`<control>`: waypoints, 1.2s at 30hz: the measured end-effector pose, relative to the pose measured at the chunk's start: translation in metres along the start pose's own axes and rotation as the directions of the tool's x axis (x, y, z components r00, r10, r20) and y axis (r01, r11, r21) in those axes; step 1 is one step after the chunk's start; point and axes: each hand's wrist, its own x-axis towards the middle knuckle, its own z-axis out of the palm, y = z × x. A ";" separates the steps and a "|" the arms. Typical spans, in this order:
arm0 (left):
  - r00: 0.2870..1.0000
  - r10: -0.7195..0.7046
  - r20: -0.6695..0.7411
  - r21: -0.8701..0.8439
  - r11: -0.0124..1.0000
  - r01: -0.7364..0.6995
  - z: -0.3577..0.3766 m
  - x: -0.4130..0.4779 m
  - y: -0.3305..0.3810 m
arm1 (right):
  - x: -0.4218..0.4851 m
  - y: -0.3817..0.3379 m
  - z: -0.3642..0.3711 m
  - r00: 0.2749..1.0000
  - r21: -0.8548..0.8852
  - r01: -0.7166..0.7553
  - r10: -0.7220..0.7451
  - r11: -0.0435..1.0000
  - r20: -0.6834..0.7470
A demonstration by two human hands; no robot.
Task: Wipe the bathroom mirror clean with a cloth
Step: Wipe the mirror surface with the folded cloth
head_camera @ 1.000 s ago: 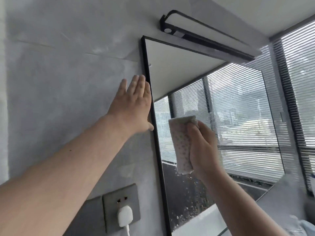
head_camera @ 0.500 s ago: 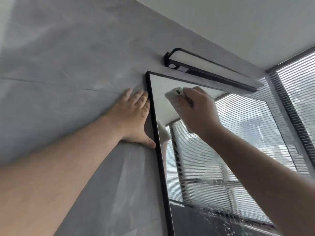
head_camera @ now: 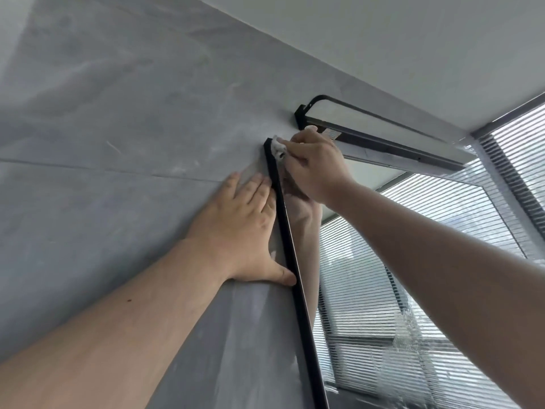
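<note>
**Cloth pinned in the mirror's top left corner**

The right hand (head_camera: 315,169) has its fingers curled round a white cloth (head_camera: 278,147) and presses it against the top left corner of the mirror (head_camera: 368,290), right where the black frame (head_camera: 295,276) turns. Only a small crumpled wad shows past the fingertips. The rest is buried under the hand, so the cloth's size and shape cannot be told. That hand's thumb is also out of sight.

The left hand (head_camera: 244,228) lies flat on the grey wall (head_camera: 118,143) just left of the frame. Its fingers are straight and close together, and the thumb is spread low with its tip touching the frame's edge. It holds nothing.

Just under the right hand, the glass carries a dim reflection (head_camera: 303,214) of an arm, squeezed narrow by the steep angle. Further right the glass reflects slatted blinds. Low on the right is a pale smeary patch (head_camera: 410,329) — wet streaks or blur, hard to say which.

Above the mirror a long black-edged lamp (head_camera: 383,134) juts from the wall, and the right hand's fingertips sit just below its left end. Over it is the white ceiling (head_camera: 383,39), and at the far right a window with blinds (head_camera: 525,149).

Both forearms run out of the picture, one at the lower left and one at the right. The mirror's bottom and right side are cut off as well.

The count — two hands, one cloth, one mirror, one lamp.
</note>
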 end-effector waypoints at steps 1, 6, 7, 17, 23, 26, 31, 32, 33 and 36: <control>1.000 -0.001 -0.003 -0.003 1.000 0.001 0.000 0.000 0.000 | 0.000 0.000 -0.001 0.999 0.039 -0.035 0.034 0.999 0.032; 1.000 -0.001 0.009 -0.013 1.000 0.001 -0.003 -0.001 0.000 | 0.011 -0.002 0.003 0.983 0.126 -0.183 0.177 0.975 0.054; 1.000 -0.001 0.010 -0.015 1.000 0.001 -0.003 -0.001 0.000 | 0.011 -0.003 0.003 0.981 0.131 -0.192 0.186 0.973 0.056; 1.000 -0.003 0.008 -0.036 0.999 0.003 -0.002 -0.001 0.000 | -0.026 -0.009 -0.005 0.979 0.185 -0.191 0.173 0.964 0.106; 1.000 -0.006 0.019 -0.053 0.999 0.007 -0.001 -0.001 -0.001 | -0.097 -0.017 -0.020 0.975 0.215 -0.190 0.158 0.958 0.155; 1.000 -0.011 0.017 -0.055 0.998 0.012 0.000 0.000 0.000 | -0.122 -0.017 -0.020 0.988 0.182 -0.138 0.122 0.974 0.096; 1.000 -0.008 0.011 -0.062 0.998 0.009 0.000 -0.001 0.000 | -0.092 -0.016 -0.010 0.989 0.168 -0.146 0.140 0.975 0.050; 1.000 -0.006 0.010 -0.064 0.998 0.006 -0.001 -0.001 0.000 | -0.079 -0.015 -0.007 0.986 0.165 -0.162 0.156 0.973 0.053; 1.000 -0.005 0.008 -0.065 0.998 0.005 -0.001 -0.002 -0.001 | -0.066 -0.014 -0.004 0.984 0.168 -0.177 0.170 0.970 0.053; 1.000 -0.003 -0.008 -0.062 0.998 0.002 0.000 -0.001 -0.001 | -0.030 -0.013 0.006 0.980 0.198 -0.198 0.198 0.960 0.023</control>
